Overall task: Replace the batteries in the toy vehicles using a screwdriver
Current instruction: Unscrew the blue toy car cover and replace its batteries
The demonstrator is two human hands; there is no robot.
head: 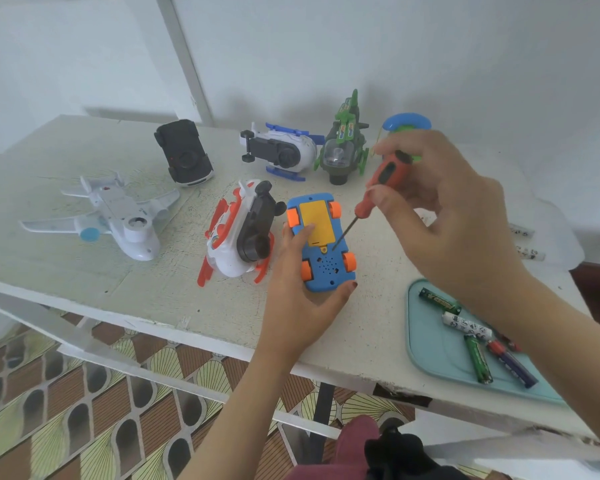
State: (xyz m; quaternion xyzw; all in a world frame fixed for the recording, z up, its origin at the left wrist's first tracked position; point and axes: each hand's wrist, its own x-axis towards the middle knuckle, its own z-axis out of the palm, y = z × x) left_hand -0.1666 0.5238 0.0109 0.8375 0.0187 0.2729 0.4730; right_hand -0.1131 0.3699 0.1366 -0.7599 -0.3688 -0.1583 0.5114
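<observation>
soft even daylight, wide-angle edge distortion

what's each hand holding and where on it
The left hand grips the blue toy car round its near end; the right hand holds the orange screwdriver by its handle.

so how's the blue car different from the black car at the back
The blue car is gripped by the left hand; the black car lies untouched on the table. The blue car has orange wheels and a yellow cover; the black car's underside is all dark. The screwdriver in the right hand points at the blue car only. Both lie underside up.
</observation>
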